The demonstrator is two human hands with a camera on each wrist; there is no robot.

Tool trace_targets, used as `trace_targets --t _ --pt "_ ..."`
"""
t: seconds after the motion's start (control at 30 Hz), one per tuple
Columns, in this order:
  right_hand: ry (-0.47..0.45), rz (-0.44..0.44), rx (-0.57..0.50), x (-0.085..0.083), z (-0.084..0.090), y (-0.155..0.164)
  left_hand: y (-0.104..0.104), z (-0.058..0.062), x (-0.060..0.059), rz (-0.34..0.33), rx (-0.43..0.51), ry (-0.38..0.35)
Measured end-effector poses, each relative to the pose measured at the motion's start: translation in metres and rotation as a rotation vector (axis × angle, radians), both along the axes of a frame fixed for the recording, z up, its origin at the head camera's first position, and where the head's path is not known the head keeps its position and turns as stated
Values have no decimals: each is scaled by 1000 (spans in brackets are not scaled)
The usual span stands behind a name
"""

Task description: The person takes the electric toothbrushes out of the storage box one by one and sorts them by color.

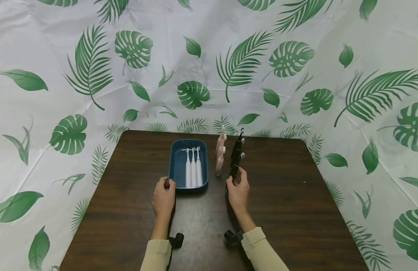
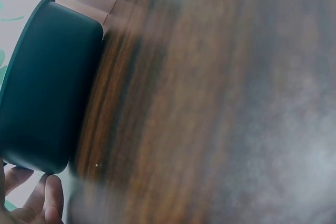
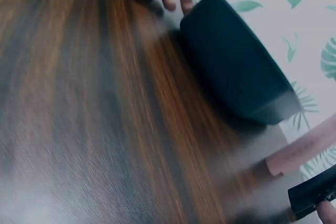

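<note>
Nearest to you, your two cream-coloured sleeves [image 1: 158, 254] come in over the dark brown wood-grain table [image 1: 127, 210], each wrist carrying a small black camera mount. Your left hand [image 1: 164, 197] rests at the near left corner of the dark blue rectangular plastic tray [image 1: 176, 165], its fingers curled against the rim; the left wrist view shows fingertips [image 2: 50, 195] right at the tray's rounded corner [image 2: 47, 87], so you have a light hold on that corner rather than a full grasp. Your right hand [image 1: 238, 190] lies just to the right of the tray, thumb and fingers closed around the lower end of the black electric toothbrush handle [image 1: 236, 156], which points away from you; in the right wrist view a fingertip [image 3: 326, 212] touches that black end [image 3: 312, 195]. Just left of it, between it and the tray, lies a pale pink electric toothbrush handle [image 1: 220, 158], not touching either hand. Inside the tray three white toothbrush handles [image 1: 193, 169] lie side by side, lengthwise. Beyond the table's far edge hangs a white backdrop printed with green palm leaves [image 1: 242, 64].
</note>
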State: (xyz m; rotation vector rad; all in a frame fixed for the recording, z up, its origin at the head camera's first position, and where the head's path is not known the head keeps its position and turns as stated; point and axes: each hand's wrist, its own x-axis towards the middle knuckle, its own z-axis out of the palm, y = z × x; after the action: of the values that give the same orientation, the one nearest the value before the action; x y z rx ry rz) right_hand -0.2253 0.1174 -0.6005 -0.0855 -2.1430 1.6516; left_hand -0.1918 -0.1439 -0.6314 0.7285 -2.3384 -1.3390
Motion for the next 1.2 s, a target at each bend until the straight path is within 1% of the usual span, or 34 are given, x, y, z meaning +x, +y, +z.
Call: trace_targets --t 0.23,0.43,0.63,0.77,0.9,1.2 --pt "-10 13 39 -15 -5 12 0 1 1 5 9 -1" --pt "-27 37 24 -25 -9 18 1 3 1 4 1 -9" --pt "-37 47 32 -30 -10 22 2 4 0 6 -3 -6" --pt "-54 39 64 -36 -12 23 0 5 0 2 -4 4" --pt "-54 41 88 -42 -14 24 -1 5 -1 -3 5 -4" --pt "-52 51 71 -45 -17 25 -1 1 1 -16 2 -14"
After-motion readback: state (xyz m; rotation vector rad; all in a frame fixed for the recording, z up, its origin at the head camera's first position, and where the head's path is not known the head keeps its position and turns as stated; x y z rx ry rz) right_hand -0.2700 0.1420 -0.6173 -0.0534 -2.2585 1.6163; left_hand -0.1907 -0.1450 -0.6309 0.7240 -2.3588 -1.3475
